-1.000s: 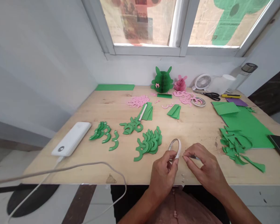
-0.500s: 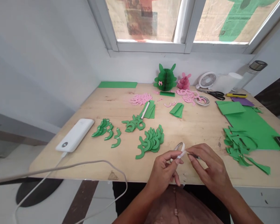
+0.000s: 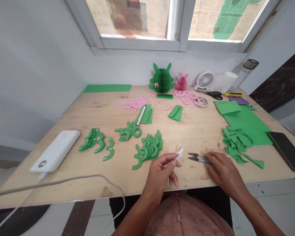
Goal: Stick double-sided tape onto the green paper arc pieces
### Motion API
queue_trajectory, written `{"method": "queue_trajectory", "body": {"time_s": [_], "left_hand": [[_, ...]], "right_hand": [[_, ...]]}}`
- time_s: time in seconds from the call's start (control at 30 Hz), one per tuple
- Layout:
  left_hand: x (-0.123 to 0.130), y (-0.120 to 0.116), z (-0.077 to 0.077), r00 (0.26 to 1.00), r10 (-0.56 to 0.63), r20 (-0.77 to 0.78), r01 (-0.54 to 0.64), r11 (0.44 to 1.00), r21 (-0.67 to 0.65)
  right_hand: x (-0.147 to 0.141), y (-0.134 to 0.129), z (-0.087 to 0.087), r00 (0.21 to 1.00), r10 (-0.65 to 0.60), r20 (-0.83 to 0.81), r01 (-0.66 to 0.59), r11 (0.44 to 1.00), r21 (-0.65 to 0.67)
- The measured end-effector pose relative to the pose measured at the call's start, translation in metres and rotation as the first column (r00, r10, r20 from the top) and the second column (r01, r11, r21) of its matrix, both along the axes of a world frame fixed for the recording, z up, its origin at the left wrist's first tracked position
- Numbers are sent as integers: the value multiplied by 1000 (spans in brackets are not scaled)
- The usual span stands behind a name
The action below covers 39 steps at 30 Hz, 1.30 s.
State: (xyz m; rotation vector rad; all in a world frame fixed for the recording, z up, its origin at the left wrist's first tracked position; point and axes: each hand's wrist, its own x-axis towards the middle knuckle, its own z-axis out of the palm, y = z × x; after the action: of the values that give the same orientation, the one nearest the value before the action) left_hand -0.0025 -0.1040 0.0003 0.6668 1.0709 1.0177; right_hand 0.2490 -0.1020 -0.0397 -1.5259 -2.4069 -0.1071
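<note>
My left hand [image 3: 162, 170] pinches a small roll of white tape [image 3: 180, 152] between thumb and fingers, just above the table's front part. To the right, my right hand [image 3: 222, 167] has its fingers on the handle end of a pair of thread snips [image 3: 196, 157]. The snips lie at the tabletop, with their two blades apart and pointing left toward the tape. A pile of curved green paper cutouts [image 3: 149, 147] is just beyond my left hand. Green paper scraps [image 3: 236, 144] lie beyond my right hand.
A white power bank [image 3: 56, 150] with a cable sits at left, and a phone [image 3: 287, 150] at right. Farther back are pink cutouts [image 3: 136, 103], a green honeycomb paper figure [image 3: 162, 80], black-handled scissors [image 3: 215, 95], a yellow cutter [image 3: 233, 94] and a small fan [image 3: 204, 79].
My right hand has moved away from the tape and lowered the snips to the table. My left hand still holds the tape roll, now turned edge-on. The view has shifted to the right.
</note>
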Motion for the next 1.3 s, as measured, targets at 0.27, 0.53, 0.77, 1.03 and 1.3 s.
{"method": "queue_trajectory", "body": {"time_s": [0.27,0.53,0.77,1.03,1.3], "left_hand": [[1,1,0,998,23,61,-22,1000,-9],[-2,1,-1,996,32,80,-32,999,-9],[0,2,-2,995,42,89,-40,999,-22],[0,1,1,994,39,105,-35,999,-41],[0,-1,7,992,0,127,6,999,-48]], "right_hand": [[-2,3,5,998,47,46,-44,997,-61],[-6,-2,8,998,7,57,-2,996,-86],[-6,-4,11,996,-86,35,91,978,-185],[-27,-9,32,798,-310,-518,158,935,-317],[-61,-14,54,660,-210,-722,-127,916,-382]]}}
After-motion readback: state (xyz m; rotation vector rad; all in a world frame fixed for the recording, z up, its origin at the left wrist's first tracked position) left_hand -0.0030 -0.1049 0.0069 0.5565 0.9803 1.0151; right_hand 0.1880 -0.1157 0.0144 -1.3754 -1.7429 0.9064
